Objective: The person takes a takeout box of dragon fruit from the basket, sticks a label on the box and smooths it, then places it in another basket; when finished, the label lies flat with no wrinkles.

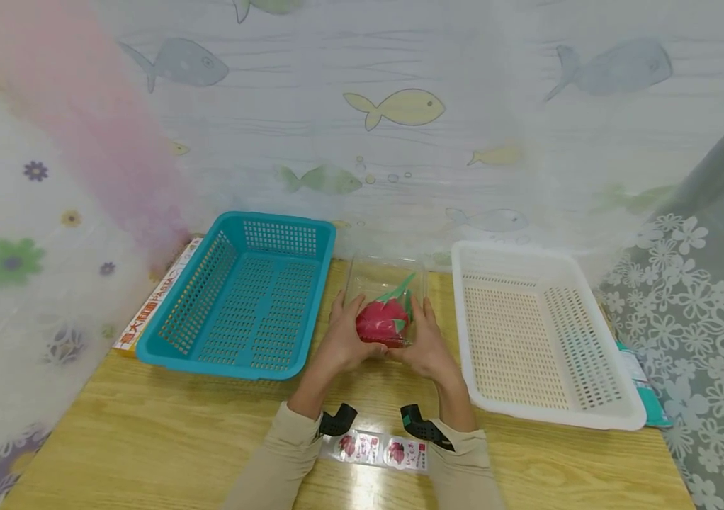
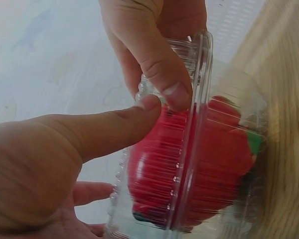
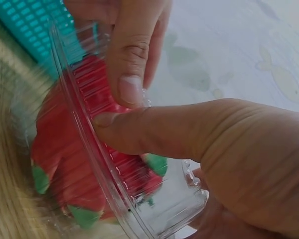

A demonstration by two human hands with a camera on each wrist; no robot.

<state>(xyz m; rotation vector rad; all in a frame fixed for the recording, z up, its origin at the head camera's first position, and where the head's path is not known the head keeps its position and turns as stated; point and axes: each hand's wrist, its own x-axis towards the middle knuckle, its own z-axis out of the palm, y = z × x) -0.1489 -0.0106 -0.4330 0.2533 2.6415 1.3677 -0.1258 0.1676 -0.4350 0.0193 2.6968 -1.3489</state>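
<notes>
One carton (image 1: 155, 301), with red letters, lies at the far left, partly hidden by the blue basket (image 1: 260, 301), whose long side runs next to it. Next comes the left hand (image 1: 344, 340), with its fingers bent along the side of the clear box (image 1: 365, 273) and its thumb on the near part; it grips this box. Inside the box is one red fruit with green tips (image 1: 382, 320). Nearer to the person, two labels (image 1: 381, 452) lie flat on the table (image 1: 177, 425), between the sleeves. The right hand (image 1: 426, 343) grips the other side, also with bent fingers, its thumb near the left one. Then stands the white basket (image 1: 521, 340), and a teal packet (image 1: 645, 389) shows from behind its right side.
</notes>
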